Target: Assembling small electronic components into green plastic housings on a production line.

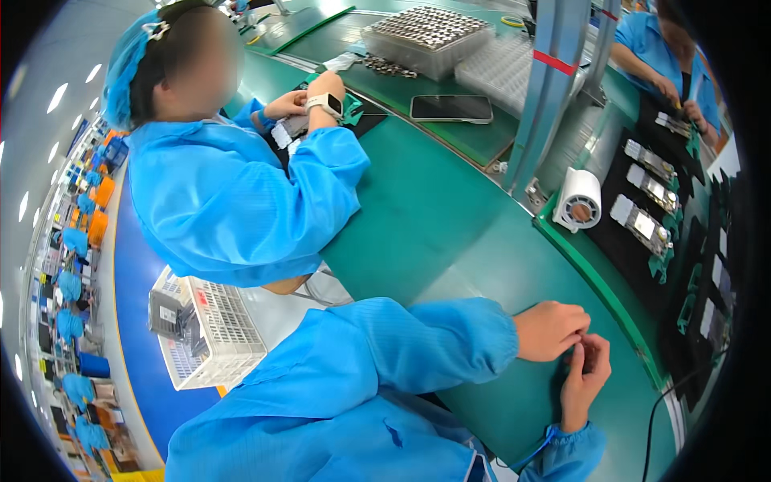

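My left hand [552, 330] comes in from the upper sleeve, its fingers bent and pinched together over the green table mat [498, 402]. Just below it my right hand [585, 381] is curled, thumb and fingers drawn together. The fingertips of both hands meet; whatever may be between them is too small or hidden to make out. A blue band [551, 436] shows at my right sleeve cuff. Beyond a green raised rail [598, 283], several metal-and-white electronic assemblies [642, 227] lie on a black conveyor belt [622, 265].
A white roll [578, 200] stands near a metal post [540, 104]. Farther off are a phone [451, 108] and clear trays [430, 40] of small parts. At left, a co-worker [241, 193] handles a part; another person [675, 72] works across the belt. A white crate [229, 321] stands below.
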`<state>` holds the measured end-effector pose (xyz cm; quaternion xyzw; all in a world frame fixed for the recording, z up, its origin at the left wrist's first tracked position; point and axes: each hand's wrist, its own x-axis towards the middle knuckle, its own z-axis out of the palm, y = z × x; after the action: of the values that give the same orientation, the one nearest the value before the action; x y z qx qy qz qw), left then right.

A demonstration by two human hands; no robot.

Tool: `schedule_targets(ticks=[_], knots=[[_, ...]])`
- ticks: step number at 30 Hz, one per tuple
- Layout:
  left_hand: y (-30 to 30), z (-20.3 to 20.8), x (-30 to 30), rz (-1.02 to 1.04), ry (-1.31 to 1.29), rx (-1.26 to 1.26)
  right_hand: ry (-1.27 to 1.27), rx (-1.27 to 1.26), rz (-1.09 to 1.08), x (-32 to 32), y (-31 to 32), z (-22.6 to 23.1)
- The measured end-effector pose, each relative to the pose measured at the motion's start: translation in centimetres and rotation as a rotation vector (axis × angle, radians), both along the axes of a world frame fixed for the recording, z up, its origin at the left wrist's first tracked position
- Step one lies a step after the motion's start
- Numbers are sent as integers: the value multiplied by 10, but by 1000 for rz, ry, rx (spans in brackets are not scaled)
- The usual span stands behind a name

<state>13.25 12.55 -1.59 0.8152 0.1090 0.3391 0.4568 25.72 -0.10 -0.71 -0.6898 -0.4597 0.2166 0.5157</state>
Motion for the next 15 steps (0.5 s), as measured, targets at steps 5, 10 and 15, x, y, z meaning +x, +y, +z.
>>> schedule_targets(ticks=[5, 10, 15], knots=[[-1, 2, -4, -13, 29, 13, -17, 1, 15, -3, 1, 0], [-1, -3, -3, -10, 32, 35, -21, -6, 19, -5, 1, -1], [0, -4, -5, -14, 27, 20, -12, 6, 23, -4, 2, -4]])
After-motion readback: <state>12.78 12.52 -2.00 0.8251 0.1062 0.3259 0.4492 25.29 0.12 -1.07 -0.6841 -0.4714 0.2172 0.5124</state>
